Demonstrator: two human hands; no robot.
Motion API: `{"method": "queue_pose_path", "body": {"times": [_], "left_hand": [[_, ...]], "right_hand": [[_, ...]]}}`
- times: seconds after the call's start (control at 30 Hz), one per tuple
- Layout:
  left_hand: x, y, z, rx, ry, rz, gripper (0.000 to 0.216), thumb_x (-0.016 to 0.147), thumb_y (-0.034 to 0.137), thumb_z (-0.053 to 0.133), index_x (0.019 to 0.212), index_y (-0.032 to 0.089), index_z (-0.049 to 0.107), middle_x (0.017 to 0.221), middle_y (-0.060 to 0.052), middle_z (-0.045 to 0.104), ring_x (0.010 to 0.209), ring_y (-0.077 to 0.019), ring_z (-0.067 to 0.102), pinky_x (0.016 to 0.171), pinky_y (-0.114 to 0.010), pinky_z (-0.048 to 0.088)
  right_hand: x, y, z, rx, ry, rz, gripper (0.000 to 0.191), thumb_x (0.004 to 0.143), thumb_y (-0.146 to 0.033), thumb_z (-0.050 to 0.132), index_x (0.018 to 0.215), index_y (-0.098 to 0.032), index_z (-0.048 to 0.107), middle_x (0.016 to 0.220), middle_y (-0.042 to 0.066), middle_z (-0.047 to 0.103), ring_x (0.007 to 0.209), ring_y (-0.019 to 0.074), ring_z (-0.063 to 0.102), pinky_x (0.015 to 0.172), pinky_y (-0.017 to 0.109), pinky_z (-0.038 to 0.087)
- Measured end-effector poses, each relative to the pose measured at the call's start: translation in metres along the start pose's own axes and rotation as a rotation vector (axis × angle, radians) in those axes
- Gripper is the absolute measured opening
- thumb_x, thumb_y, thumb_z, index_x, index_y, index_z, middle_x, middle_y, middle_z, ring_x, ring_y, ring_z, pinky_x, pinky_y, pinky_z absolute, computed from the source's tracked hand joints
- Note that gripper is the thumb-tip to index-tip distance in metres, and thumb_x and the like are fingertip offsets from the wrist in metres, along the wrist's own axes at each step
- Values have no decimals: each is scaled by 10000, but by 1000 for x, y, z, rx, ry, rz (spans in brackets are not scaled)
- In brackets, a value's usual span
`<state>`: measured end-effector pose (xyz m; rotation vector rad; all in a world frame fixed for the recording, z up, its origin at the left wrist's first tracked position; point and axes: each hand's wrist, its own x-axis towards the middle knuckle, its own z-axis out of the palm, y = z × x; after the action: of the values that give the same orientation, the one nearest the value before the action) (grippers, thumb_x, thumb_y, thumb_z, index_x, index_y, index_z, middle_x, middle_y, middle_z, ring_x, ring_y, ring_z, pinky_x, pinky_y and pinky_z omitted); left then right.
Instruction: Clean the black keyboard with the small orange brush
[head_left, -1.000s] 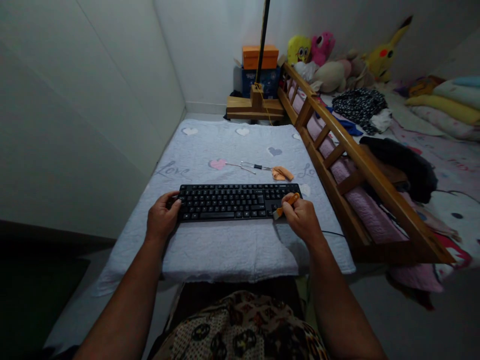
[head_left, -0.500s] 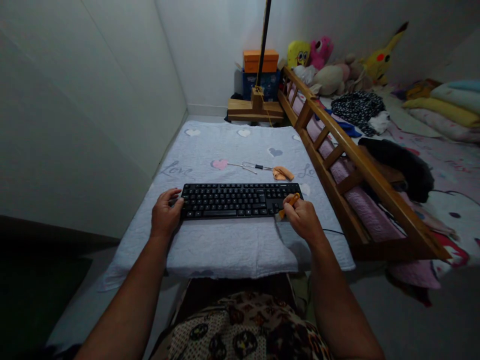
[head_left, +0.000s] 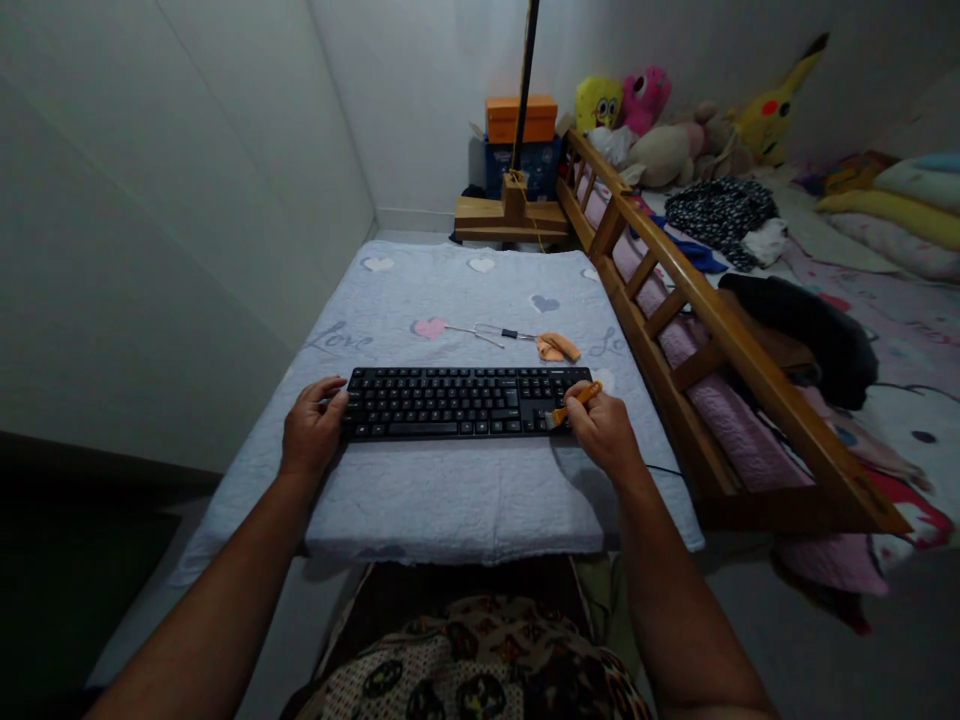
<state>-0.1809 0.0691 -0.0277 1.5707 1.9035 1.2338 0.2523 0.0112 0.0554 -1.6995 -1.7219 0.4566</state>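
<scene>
- The bed [head_left: 870, 320] lay beyond the right edge of the counter, its wooden rail [head_left: 757, 358] running alongside.
- The counter [head_left: 435, 500] sat in front of you under a pale cloth [head_left: 442, 280], which looked soft and could well have slid or bunched beneath anything pushed across it.
- The keyboard [head_left: 465, 402] lay flat at mid-counter, roughly parallel to the near edge and well short of the far one. It was probably light and stiff, apt to skid on the fabric; its two ends or long sides seemed the best holds, as the keys would have given way under pressure.
- Your left hand [head_left: 311, 425] rested at the keyboard's left end, thumb and forefinger parted; you could not tell from this view whether the other fingers gripped it.
- Your right hand [head_left: 600, 430] was pinching the brush [head_left: 585, 393] by its orange handle, the tip angled over the lower right keys; contact was hard to make out. The brush was likely light, best taken mid-handle.
- Beyond the keyboard lay an orange cloth [head_left: 559, 348], crumpled and presumably limp, and a thin metal tool [head_left: 509, 334] beside it.
- A dark cable [head_left: 665, 469] showed near the counter's right edge.
</scene>
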Motion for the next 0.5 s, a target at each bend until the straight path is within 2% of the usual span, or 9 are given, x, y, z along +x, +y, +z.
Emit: {"method": "queue_pose_path", "body": {"times": [0.1, 0.23, 0.37, 0.5], "left_hand": [[0, -1, -1, 20, 6, 3, 423, 896, 552, 584, 1125, 235, 745, 1262, -103, 749, 1214, -306, 702, 1136, -463, 534], [1, -2, -1, 36, -3, -12, 410, 896, 557, 568, 1103, 249, 742, 1230, -92, 763, 1219, -314, 698, 1161, -476, 515], [2, -1, 0, 57, -42, -19, 414, 885, 560, 556, 1088, 243, 728, 1185, -88, 766, 1167, -311, 709, 1124, -476, 536], [3, 2, 0, 84, -64, -20, 414, 896, 554, 544, 1111, 241, 709, 1131, -81, 760, 1102, -301, 714, 1081, -471, 554]], "right_hand": [[-5, -2, -5, 19, -24, 0, 258, 930, -364, 469, 752, -241, 608, 663, 45, 666, 652, 216, 663, 649, 313, 431], [0, -6, -14, 99, -55, -35, 281, 975, -377, 474, 866, -215, 677, 670, 27, 665, 631, 207, 653, 650, 311, 449], [20, -4, -21, 174, -193, -124, 237, 980, -343, 549, 989, -203, 740, 719, 26, 694, 663, 208, 665, 685, 321, 492], [41, 4, -17, 249, -342, -154, 164, 965, -310, 624, 969, -209, 753, 738, 25, 702, 652, 198, 668, 645, 320, 501]]}}
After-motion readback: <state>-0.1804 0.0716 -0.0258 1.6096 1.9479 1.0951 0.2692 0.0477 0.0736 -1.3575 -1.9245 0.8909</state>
